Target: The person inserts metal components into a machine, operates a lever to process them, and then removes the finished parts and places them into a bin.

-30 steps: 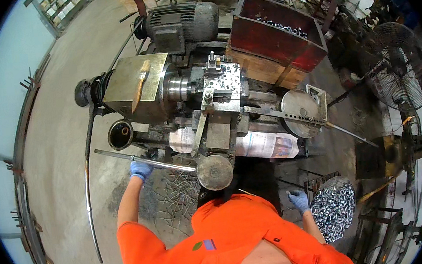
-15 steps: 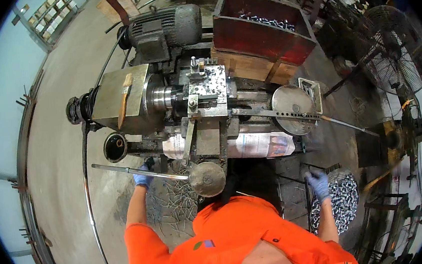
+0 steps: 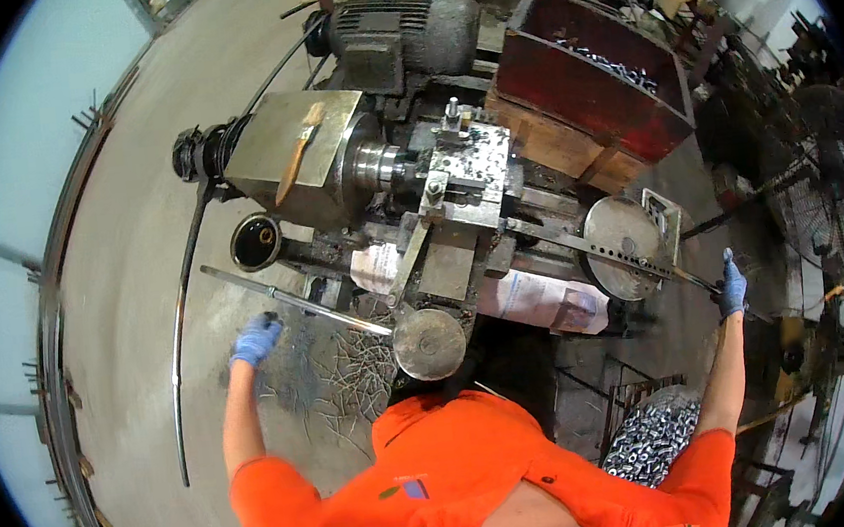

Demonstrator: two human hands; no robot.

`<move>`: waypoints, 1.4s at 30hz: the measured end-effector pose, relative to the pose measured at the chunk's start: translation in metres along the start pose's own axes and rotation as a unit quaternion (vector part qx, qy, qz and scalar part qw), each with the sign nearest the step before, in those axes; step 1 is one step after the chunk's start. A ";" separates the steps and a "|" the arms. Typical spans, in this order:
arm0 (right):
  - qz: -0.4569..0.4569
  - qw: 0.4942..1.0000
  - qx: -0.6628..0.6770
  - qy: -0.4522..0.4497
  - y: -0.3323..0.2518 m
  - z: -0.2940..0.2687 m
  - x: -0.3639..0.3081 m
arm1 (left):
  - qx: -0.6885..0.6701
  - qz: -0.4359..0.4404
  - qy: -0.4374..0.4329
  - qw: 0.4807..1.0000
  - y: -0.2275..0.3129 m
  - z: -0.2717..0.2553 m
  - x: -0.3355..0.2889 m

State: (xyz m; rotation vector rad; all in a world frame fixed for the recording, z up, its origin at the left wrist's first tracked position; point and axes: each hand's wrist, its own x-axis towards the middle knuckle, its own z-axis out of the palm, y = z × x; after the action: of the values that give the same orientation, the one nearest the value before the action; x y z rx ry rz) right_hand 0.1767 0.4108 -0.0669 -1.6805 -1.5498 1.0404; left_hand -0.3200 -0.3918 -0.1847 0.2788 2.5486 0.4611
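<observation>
My right hand [image 3: 733, 286], in a blue glove, is closed around the end of a long metal lever [image 3: 632, 257] at the right of a lathe-like machine, thumb pointing up. My left hand [image 3: 254, 342], gloved too, is over the floor at the left, below a slanting metal rod handle [image 3: 295, 300]. Its fingers are curled in and dark at the tips; what they hold, if anything, cannot be made out. Between my hands are the machine's tool block [image 3: 474, 174], its spindle chuck [image 3: 378, 165] and a round disc [image 3: 429, 344] nearest my body.
A brush [image 3: 300, 156] lies on the headstock cover. A dark round cup [image 3: 255, 241] stands left. Behind are a motor [image 3: 402, 34] and a red bin [image 3: 587, 83] with metal pieces. A basket of shiny parts [image 3: 653, 439] sits low right; metal shavings [image 3: 352, 380] litter the floor.
My right hand has moved up and right from above the basket of parts to the lever's end. My left hand has shifted left, away from the rod handle. The whole view has tilted.
</observation>
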 end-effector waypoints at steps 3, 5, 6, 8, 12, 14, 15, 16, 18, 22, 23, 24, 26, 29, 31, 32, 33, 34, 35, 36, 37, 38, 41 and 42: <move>0.012 1.000 0.010 -0.007 0.001 0.016 0.026 | -0.102 0.004 0.117 0.988 0.013 -0.064 -0.059; -0.006 1.000 -0.020 -0.002 0.001 0.026 0.041 | -0.103 0.054 0.214 0.970 -0.003 -0.093 -0.077; -0.014 0.999 -0.035 0.002 0.000 0.029 0.046 | -0.106 0.095 0.268 0.953 -0.009 -0.108 -0.080; -0.056 0.992 -0.109 -0.032 0.001 0.029 0.056 | -0.024 0.083 0.343 0.935 -0.018 -0.141 -0.088; -0.150 0.930 -0.325 -0.086 -0.037 0.045 0.034 | -0.011 -0.015 0.437 0.899 -0.085 -0.154 -0.094; -0.298 0.866 -0.393 -0.077 -0.086 0.070 -0.004 | 0.039 -0.136 0.393 0.909 -0.081 -0.147 -0.112; -0.313 0.873 -0.358 -0.112 -0.129 0.087 -0.040 | -0.083 -0.196 0.328 0.920 -0.080 -0.131 -0.113; -0.340 0.884 -0.294 -0.129 -0.131 0.096 -0.032 | -0.203 -0.233 0.260 0.915 -0.073 -0.121 -0.099; -0.363 0.888 -0.175 -0.222 -0.198 0.141 -0.124 | -0.081 -0.234 0.370 0.895 -0.080 -0.103 -0.099; -0.497 0.788 -0.125 -0.341 -0.264 0.224 -0.265 | -0.024 -0.246 0.396 0.884 -0.044 -0.100 -0.116; -0.501 0.766 -0.092 -0.392 -0.260 0.251 -0.281 | -0.014 -0.262 0.387 0.884 -0.042 -0.104 -0.113; -0.678 0.661 -0.097 -0.306 -0.256 0.283 -0.289 | -0.003 -0.274 0.377 0.885 -0.040 -0.108 -0.106; -0.701 0.612 -0.159 -0.329 -0.262 0.321 -0.338 | -0.015 -0.223 0.388 0.894 -0.064 -0.114 -0.100; -0.625 0.561 -0.377 -0.391 -0.276 0.357 -0.377 | 0.009 -0.228 0.364 0.903 -0.078 -0.133 -0.093; -0.644 0.575 -0.339 -0.374 -0.272 0.365 -0.379 | 0.024 -0.232 0.402 0.886 -0.076 -0.122 -0.098; -0.649 0.585 -0.324 -0.362 -0.270 0.363 -0.376 | 0.031 -0.227 0.417 0.880 -0.070 -0.110 -0.096; -0.661 0.576 -0.316 -0.362 -0.270 0.360 -0.372 | 0.048 -0.218 0.459 0.860 -0.059 -0.084 -0.097; -0.646 0.592 -0.330 -0.350 -0.266 0.357 -0.372 | 0.019 -0.200 0.424 0.883 -0.036 -0.074 -0.109; -0.645 0.583 -0.342 -0.358 -0.265 0.357 -0.373 | -0.004 -0.177 0.387 0.905 -0.012 -0.076 -0.127; -0.644 0.573 -0.351 -0.365 -0.267 0.359 -0.375 | -0.088 -0.238 0.332 0.909 0.003 -0.075 -0.137; -0.641 0.570 -0.359 -0.368 -0.266 0.363 -0.374 | -0.061 -0.258 0.355 0.897 0.021 -0.066 -0.146; -0.638 0.566 -0.367 -0.371 -0.265 0.367 -0.372 | -0.093 -0.241 0.345 0.902 0.040 -0.061 -0.153; -0.630 0.593 -0.317 -0.389 -0.262 0.369 -0.372 | -0.161 -0.199 0.400 0.880 0.019 -0.038 -0.150; -0.614 0.609 -0.321 -0.386 -0.262 0.368 -0.370 | -0.161 -0.189 0.383 0.890 0.029 -0.044 -0.151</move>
State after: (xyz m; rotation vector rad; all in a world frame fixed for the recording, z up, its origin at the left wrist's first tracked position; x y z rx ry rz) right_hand -0.2741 0.0508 0.0253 0.0802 -3.1233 0.3367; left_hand -0.2142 -0.4201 -0.0687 -0.6434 3.0829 0.9673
